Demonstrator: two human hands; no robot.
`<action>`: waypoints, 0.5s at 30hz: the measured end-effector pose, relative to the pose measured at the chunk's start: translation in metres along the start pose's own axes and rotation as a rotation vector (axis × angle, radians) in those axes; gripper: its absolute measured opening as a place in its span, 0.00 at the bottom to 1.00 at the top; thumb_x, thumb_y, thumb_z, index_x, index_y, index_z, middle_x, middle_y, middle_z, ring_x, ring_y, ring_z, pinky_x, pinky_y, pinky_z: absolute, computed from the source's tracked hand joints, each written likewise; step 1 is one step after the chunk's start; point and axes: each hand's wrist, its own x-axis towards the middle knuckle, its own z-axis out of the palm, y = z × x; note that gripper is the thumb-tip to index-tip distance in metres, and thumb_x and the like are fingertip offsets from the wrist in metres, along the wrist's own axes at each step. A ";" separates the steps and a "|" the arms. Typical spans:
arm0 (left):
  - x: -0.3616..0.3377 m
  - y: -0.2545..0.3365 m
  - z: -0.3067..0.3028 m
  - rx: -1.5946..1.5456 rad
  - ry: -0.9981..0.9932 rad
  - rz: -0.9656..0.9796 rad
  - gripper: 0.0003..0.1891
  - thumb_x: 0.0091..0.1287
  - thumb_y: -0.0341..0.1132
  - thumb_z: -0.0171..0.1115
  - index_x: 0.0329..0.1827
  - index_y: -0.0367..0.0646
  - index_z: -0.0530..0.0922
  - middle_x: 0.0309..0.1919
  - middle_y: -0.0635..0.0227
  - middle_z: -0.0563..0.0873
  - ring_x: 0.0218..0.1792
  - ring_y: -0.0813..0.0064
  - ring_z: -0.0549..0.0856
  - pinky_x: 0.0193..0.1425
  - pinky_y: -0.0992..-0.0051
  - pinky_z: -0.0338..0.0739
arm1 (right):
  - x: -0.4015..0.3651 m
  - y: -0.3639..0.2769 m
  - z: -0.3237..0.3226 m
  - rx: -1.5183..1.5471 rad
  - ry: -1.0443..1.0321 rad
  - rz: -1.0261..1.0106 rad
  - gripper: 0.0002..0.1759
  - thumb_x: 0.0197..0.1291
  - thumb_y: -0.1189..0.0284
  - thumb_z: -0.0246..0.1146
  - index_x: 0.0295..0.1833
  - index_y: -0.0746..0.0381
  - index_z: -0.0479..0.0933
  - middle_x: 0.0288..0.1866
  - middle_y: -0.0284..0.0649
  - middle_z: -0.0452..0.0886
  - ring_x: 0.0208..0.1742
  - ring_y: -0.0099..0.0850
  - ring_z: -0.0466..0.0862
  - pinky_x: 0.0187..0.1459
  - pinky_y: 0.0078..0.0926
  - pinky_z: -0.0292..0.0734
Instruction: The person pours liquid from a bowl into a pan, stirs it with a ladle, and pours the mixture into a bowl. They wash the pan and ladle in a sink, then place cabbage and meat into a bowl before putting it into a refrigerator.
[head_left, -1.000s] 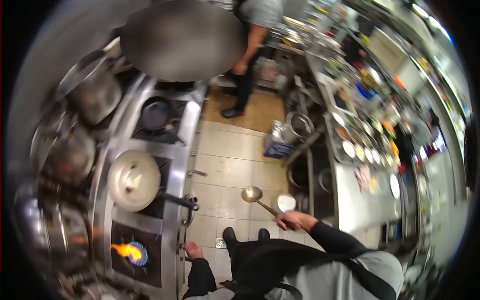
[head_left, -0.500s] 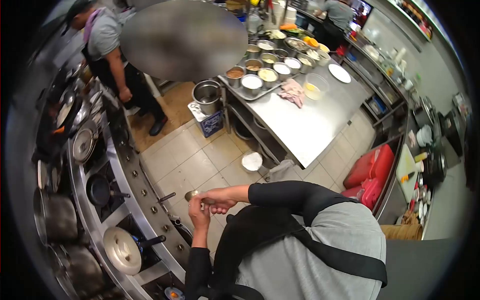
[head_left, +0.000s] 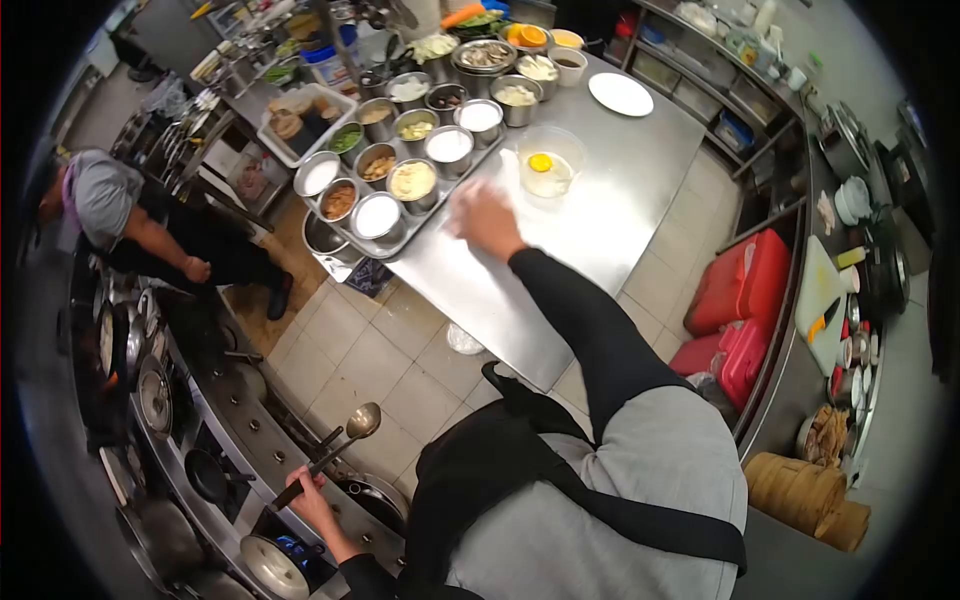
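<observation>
At the far left, a co-worker [head_left: 112,205] in a grey top and dark apron stands by the steel stove [head_left: 232,402], which carries a small black pan [head_left: 206,475] and, nearer, a pale-lined pan [head_left: 272,566]. The left hand [head_left: 316,502] is closed around the dark handle of a ladle [head_left: 363,420], its bowl out over the tiled floor [head_left: 385,365]. Right of this, a tray [head_left: 405,240] crowded with round metal tubs sits at the corner of the steel table [head_left: 595,215]. The right hand [head_left: 487,222] is over that bright surface, at a blurred pinkish cloth [head_left: 466,208]; how firmly its fingers close, I cannot tell. Just beside it are a clear bowl [head_left: 565,150] with a yolk-yellow spot and, farther back, a white plate [head_left: 620,95]. Beyond the floor gap come red containers [head_left: 745,285], then a side counter with a cutting board [head_left: 815,285] and bamboo steamers [head_left: 790,492].
</observation>
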 end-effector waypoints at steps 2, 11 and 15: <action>0.000 0.011 0.017 -0.052 0.084 -0.036 0.07 0.72 0.33 0.60 0.45 0.39 0.80 0.36 0.66 0.84 0.28 0.77 0.83 0.33 0.79 0.82 | -0.049 -0.036 -0.035 0.177 -0.420 -0.077 0.35 0.55 0.58 0.66 0.61 0.70 0.69 0.54 0.58 0.76 0.50 0.53 0.80 0.52 0.44 0.77; 0.024 0.040 0.022 -0.322 -0.063 0.038 0.06 0.70 0.34 0.61 0.43 0.42 0.78 0.43 0.62 0.82 0.35 0.69 0.82 0.41 0.70 0.82 | -0.094 0.200 -0.137 -0.021 -0.135 0.477 0.23 0.59 0.60 0.63 0.59 0.54 0.77 0.55 0.47 0.79 0.54 0.46 0.82 0.55 0.40 0.79; 0.018 0.102 0.056 -0.282 -0.036 0.140 0.08 0.67 0.33 0.59 0.39 0.37 0.75 0.46 0.58 0.76 0.35 0.66 0.81 0.40 0.70 0.83 | -0.002 0.301 -0.116 0.013 -0.484 0.247 0.23 0.59 0.62 0.65 0.60 0.56 0.80 0.58 0.50 0.78 0.53 0.51 0.82 0.58 0.42 0.78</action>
